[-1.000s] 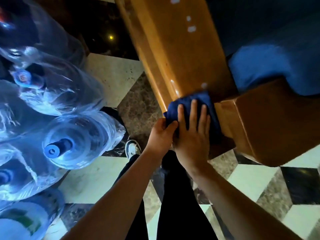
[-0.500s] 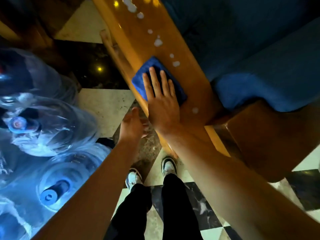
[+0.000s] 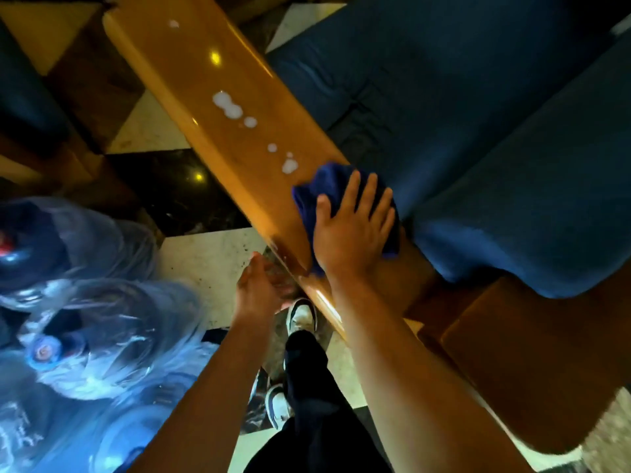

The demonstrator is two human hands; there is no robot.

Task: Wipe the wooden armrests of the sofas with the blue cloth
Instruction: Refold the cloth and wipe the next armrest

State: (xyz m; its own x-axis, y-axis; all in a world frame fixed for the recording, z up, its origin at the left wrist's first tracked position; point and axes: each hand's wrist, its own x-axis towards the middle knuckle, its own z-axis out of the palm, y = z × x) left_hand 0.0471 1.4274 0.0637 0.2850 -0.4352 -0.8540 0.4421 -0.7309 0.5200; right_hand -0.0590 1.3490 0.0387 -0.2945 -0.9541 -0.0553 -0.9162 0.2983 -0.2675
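A long glossy wooden armrest [image 3: 205, 107] runs from the upper left towards me, with several white foam spots along its top. My right hand [image 3: 351, 227] lies flat on the crumpled blue cloth [image 3: 317, 186], pressing it onto the armrest's right edge, beside the sofa's blue cushion. Just left of the armrest's near end, my left hand [image 3: 259, 285] hovers with fingers loosely apart and holds nothing.
The blue sofa seat [image 3: 478, 131] fills the right side, with a brown wooden base [image 3: 529, 363] below it. Several large clear water bottles [image 3: 85, 319] lie stacked on the left. My legs and shoes [image 3: 300, 315] stand on the checkered marble floor.
My right hand slid the cloth from the armrest's end up its top, then across to the right edge by the cushion. My left hand came off the cloth and hangs beside the armrest.
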